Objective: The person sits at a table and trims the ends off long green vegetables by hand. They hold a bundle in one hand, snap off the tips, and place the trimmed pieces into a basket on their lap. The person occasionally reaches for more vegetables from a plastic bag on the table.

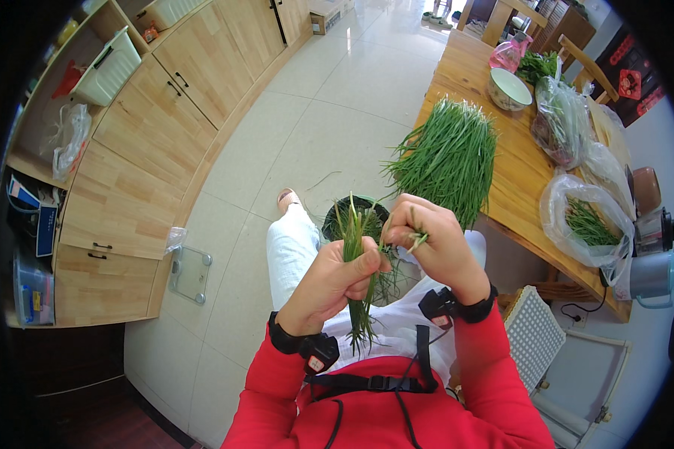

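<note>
My left hand (337, 275) grips a small bunch of green chives (361, 322), with pale stem ends pointing away from me and leaf tips hanging toward my lap. Close beside it, my right hand (435, 238) pinches a few short stem pieces (418, 241) between thumb and fingers. Below both hands stands a bin lined with a black bag (332, 221), holding loose green trimmings. A large pile of chives (449, 154) lies at the near left edge of the wooden table (517, 196), its leaves hanging over the side.
On the table are a bowl (509, 90), a pink spray bottle (508, 53), bagged vegetables (564, 120) and an open plastic bag (550, 216) with more chives. A glass scale (190, 275) lies by wooden cabinets (157, 106) at left. A stool (539, 331) stands at right.
</note>
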Demonstrator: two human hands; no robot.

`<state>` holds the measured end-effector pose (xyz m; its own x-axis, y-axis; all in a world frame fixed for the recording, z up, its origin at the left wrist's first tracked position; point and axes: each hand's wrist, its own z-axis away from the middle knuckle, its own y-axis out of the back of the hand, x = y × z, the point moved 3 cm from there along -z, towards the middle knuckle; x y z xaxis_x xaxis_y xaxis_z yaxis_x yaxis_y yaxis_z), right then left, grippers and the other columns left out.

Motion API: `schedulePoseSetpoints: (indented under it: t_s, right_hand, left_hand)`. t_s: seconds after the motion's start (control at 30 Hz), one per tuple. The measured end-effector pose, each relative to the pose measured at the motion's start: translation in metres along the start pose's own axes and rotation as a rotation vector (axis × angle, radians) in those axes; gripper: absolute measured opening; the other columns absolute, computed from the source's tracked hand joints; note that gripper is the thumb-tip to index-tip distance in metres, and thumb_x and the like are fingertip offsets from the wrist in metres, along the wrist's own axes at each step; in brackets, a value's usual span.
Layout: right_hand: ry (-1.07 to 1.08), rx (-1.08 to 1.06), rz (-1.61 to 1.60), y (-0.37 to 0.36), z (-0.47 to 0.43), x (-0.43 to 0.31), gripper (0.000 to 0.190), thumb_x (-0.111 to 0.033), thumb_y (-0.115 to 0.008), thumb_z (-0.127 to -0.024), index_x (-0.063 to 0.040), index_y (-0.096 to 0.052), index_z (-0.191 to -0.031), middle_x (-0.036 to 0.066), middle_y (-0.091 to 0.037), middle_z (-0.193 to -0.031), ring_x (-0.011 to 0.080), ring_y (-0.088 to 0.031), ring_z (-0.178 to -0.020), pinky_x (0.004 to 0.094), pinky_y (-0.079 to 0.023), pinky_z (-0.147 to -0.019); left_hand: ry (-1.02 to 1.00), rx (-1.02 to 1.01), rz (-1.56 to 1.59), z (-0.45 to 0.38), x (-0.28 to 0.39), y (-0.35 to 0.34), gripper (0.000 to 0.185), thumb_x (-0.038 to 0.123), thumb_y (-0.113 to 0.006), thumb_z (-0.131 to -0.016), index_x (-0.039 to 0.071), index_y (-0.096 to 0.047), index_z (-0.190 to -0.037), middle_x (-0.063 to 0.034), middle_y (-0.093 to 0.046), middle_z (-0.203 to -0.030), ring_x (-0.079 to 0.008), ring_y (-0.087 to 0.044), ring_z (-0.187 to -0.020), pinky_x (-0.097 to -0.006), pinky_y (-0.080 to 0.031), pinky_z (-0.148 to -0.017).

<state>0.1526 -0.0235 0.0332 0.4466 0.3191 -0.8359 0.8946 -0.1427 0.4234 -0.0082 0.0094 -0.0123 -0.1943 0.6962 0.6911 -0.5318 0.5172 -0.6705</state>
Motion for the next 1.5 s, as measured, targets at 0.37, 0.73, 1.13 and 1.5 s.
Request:
schedulePoseSetpoints:
  t_s: [0.37, 0.73, 1.13, 1.5]
  right_hand:
    - [-0.32, -0.089, -0.221, 0.001, 0.003, -0.005, 0.011, -0.008, -0.068, -0.08, -0.001, -0.062, -0.084, 0.005, -0.061, -0.074, 0.0143, -0.057, -0.067, 0.0283, -0.046, -0.063]
    - [-0.392, 0.222, -0.388, 0.033, 0.006, -0.005, 0.007, -0.006, -0.065, -0.084, -0.002, -0.061, -0.087, -0.006, -0.054, -0.071, 0.0031, -0.049, -0.065, 0.0205, -0.04, -0.058]
    - [-0.435, 0.032, -0.311, 0.004, 0.005, -0.005, 0.011, -0.009, -0.063, -0.085, 0.001, -0.065, -0.088, 0.006, -0.065, -0.075, 0.0103, -0.06, -0.071, 0.0264, -0.047, -0.065]
    - [-0.16, 0.269, -0.067, 0.013, 0.004, -0.001, 0.004, -0.004, -0.061, -0.086, -0.003, -0.058, -0.085, 0.0, -0.058, -0.079, 0.0054, -0.051, -0.069, 0.0224, -0.041, -0.061]
  left_hand:
    - [0.007, -0.032, 0.012, -0.001, 0.0, -0.001, 0.024, 0.028, -0.068, -0.088, 0.008, -0.056, -0.086, -0.001, -0.058, -0.079, -0.0018, -0.033, -0.049, -0.019, -0.023, -0.044]
    - [0.018, 0.025, -0.068, 0.0, 0.004, -0.002, 0.024, 0.024, -0.068, -0.089, 0.003, -0.058, -0.084, 0.0026, -0.05, -0.066, -0.0024, -0.031, -0.047, -0.0208, -0.021, -0.043]
    - [0.042, 0.043, -0.079, -0.001, 0.001, -0.001, 0.023, 0.02, -0.072, -0.085, 0.009, -0.052, -0.081, -0.0065, -0.059, -0.08, -0.003, -0.034, -0.049, -0.0186, -0.025, -0.044]
    - [0.013, -0.047, -0.013, 0.001, 0.001, -0.003, 0.028, 0.027, -0.072, -0.085, 0.007, -0.052, -0.08, -0.0016, -0.051, -0.073, -0.0047, -0.036, -0.05, -0.0191, -0.028, -0.044]
